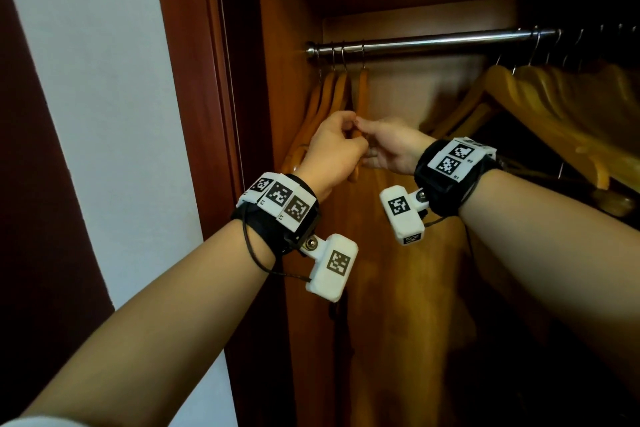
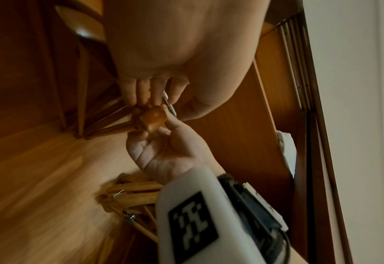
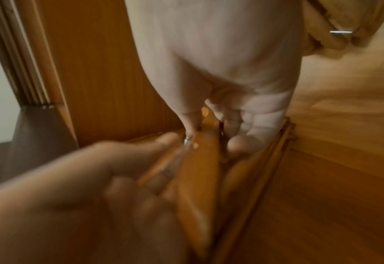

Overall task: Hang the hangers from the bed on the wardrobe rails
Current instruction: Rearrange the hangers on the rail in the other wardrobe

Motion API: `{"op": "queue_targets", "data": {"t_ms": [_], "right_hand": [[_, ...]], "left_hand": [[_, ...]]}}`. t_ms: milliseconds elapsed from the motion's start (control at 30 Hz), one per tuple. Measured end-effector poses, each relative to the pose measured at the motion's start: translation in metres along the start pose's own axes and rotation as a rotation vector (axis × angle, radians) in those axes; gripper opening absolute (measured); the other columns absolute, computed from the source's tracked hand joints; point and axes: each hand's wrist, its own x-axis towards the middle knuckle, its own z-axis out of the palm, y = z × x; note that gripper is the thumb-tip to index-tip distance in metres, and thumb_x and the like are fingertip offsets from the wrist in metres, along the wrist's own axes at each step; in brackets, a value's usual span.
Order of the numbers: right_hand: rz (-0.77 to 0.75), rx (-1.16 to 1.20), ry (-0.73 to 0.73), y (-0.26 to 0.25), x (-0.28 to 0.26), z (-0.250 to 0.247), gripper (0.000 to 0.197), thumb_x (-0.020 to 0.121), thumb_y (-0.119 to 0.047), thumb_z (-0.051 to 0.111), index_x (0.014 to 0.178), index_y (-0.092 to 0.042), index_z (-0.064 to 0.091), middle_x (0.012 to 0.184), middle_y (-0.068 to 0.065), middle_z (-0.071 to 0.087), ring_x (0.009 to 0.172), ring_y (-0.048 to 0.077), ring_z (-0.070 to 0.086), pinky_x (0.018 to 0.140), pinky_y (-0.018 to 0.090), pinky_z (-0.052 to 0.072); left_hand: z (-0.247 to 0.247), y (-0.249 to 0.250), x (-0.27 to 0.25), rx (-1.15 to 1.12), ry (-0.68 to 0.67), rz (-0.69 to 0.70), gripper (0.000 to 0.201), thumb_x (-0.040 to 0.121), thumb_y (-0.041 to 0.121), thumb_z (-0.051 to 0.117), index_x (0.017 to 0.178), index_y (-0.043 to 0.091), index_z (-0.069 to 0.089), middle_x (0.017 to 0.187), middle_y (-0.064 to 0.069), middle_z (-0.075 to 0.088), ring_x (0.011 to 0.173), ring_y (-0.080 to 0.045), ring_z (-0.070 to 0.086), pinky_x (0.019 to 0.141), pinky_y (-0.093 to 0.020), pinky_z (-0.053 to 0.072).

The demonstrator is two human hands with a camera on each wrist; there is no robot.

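— Where is the wooden hanger (image 1: 362,94) hanging?

— On the steel wardrobe rail (image 1: 433,42), near its left end, beside three other hangers (image 1: 330,90).

— And your hands?

— Below the rail, your left hand (image 1: 332,152) and right hand (image 1: 394,146) are both gripping that hanger, fingers curling round its wooden end

White wall (image 1: 114,114), dark red-brown door frame (image 1: 194,80), orange wood panelling (image 1: 280,62), dim light

Wooden hangers (image 1: 362,90) on steel rail (image 1: 433,42)
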Motion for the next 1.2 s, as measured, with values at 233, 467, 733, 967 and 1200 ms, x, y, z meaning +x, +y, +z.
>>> {"op": "queue_targets", "data": {"t_ms": [233, 467, 733, 967, 1200], "right_hand": [[-0.132, -0.282, -0.014, 0.012, -0.033, -0.007, 0.021, 0.098, -0.005, 0.049, 0.112, -0.006, 0.064, 0.093, 0.01, 0.071, 0.089, 0.024, 0.069, 0.082, 0.037, 0.058], [-0.162, -0.53, 0.127, 0.003, -0.082, -0.051, 0.025, 0.094, -0.004, 0.052, 0.115, -0.005, 0.065, 0.11, 0.019, 0.07, 0.103, 0.029, 0.07, 0.089, 0.046, 0.059], [-0.262, -1.189, 0.421, -0.016, -0.136, -0.112, 0.024, 0.088, -0.012, 0.062, 0.11, -0.017, 0.069, 0.113, 0.008, 0.064, 0.109, 0.025, 0.058, 0.091, 0.034, 0.045], [-0.133, -1.629, 0.649, -0.017, -0.159, -0.157, 0.04, 0.089, -0.02, 0.059, 0.128, -0.021, 0.06, 0.128, 0.01, 0.049, 0.123, 0.034, 0.041, 0.102, 0.047, 0.035], [-0.12, -1.688, 0.647, -0.017, -0.157, -0.161, 0.048, 0.09, -0.022, 0.065, 0.136, -0.024, 0.055, 0.13, 0.009, 0.048, 0.124, 0.034, 0.042, 0.102, 0.047, 0.037]], "left_hand": [[0.008, 0.0, 0.0, 0.145, 0.117, 0.163, 0.039, 0.086, 0.009, 0.059, 0.121, 0.025, 0.06, 0.127, 0.004, 0.052, 0.12, -0.012, 0.049, 0.104, -0.035, 0.044], [0.058, 0.023, -0.021, 0.145, 0.093, 0.39, 0.024, 0.078, 0.009, 0.054, 0.094, 0.027, 0.06, 0.112, 0.003, 0.055, 0.111, -0.02, 0.052, 0.095, -0.031, 0.042], [0.115, 0.044, -0.027, -0.029, -0.048, 0.372, 0.025, 0.082, 0.004, 0.057, 0.094, 0.025, 0.063, 0.108, 0.004, 0.057, 0.104, -0.014, 0.056, 0.093, -0.026, 0.045], [0.151, 0.022, -0.021, -0.201, -0.114, 0.09, 0.023, 0.086, 0.003, 0.058, 0.1, 0.018, 0.068, 0.103, 0.002, 0.064, 0.096, -0.009, 0.059, 0.083, -0.016, 0.047], [0.156, 0.005, -0.018, -0.254, -0.126, -0.016, 0.021, 0.086, 0.004, 0.059, 0.097, 0.019, 0.068, 0.096, 0.004, 0.064, 0.089, -0.008, 0.06, 0.072, -0.014, 0.042]]}}
